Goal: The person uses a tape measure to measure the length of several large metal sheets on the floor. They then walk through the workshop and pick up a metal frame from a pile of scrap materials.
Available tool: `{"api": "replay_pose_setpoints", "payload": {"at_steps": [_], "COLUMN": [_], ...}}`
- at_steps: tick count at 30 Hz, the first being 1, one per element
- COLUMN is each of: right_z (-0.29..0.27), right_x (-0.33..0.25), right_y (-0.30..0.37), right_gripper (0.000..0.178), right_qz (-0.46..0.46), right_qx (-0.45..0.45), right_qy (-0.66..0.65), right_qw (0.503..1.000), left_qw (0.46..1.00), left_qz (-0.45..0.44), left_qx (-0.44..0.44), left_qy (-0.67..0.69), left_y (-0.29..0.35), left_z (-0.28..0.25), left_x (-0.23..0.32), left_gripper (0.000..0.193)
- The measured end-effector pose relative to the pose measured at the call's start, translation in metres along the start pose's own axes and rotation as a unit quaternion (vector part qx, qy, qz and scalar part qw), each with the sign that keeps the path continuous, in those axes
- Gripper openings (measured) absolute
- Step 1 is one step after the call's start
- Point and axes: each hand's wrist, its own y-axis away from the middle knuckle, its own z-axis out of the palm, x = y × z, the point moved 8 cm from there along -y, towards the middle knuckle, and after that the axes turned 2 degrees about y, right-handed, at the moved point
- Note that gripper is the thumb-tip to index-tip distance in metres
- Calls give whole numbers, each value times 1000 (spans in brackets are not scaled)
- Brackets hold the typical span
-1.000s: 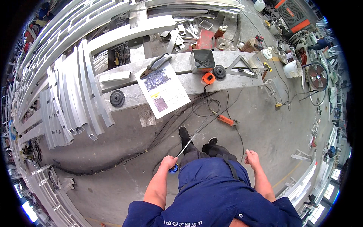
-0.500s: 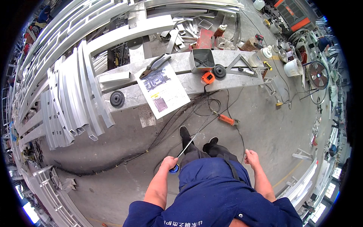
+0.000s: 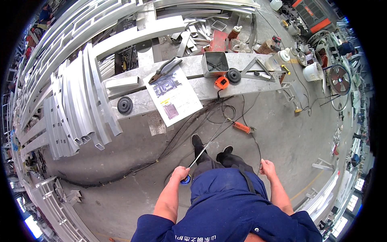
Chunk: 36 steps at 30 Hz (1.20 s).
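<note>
My left hand (image 3: 179,173) is closed around a thin, straight, greyish rod (image 3: 204,149), which slants up and away to the right across my leg. Just beside that fist shows a small blue round object (image 3: 186,180), partly hidden; I cannot tell whether it joins the rod. My right hand (image 3: 267,167) is held out by my right side with its fingers curled in. A black cable (image 3: 256,146) runs down to its fingertips, but whether they grip it or it passes behind is unclear. An orange hand-held power tool (image 3: 242,128) lies on the floor ahead.
Ahead stands a metal workbench (image 3: 242,92) with a printed sheet (image 3: 177,101), pliers (image 3: 165,69), an open square tin (image 3: 215,64), an orange tape measure (image 3: 221,82) and black discs (image 3: 125,105). Curved metal tubes (image 3: 76,101) stack at the left. Cables (image 3: 157,160) cross the floor. A fan (image 3: 339,80) stands right.
</note>
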Motion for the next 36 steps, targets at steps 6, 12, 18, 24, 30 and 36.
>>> {"api": "replay_pose_setpoints", "payload": {"at_steps": [6, 12, 18, 24, 30, 36], "right_z": [2, 1, 3, 3, 1, 1], "right_x": [7, 16, 21, 35, 54, 70], "right_y": [0, 0, 4, 4, 8, 19], "right_gripper": [36, 36, 36, 38, 37, 36], "right_qz": [0, 7, 12, 14, 36, 54], "right_qx": [-12, -11, -3, -3, -1, 7], "right_qy": [-8, -18, -15, -23, -49, -46], "right_qw": [1000, 1000, 1000, 1000, 998, 997], "left_qw": [1000, 1000, 1000, 1000, 999, 997], "left_qz": [-3, -1, 5, 0, -3, -41], "left_qx": [5, 7, 5, 14, -9, -60], "left_qy": [-8, -11, -2, 6, -34, -36], "left_y": [-7, -7, -6, -11, -17, -8], "left_z": [7, 9, 10, 12, 19, 25], "left_x": [-9, -7, -5, -8, -8, 0], "left_gripper": [44, 45, 43, 42, 41, 43]}}
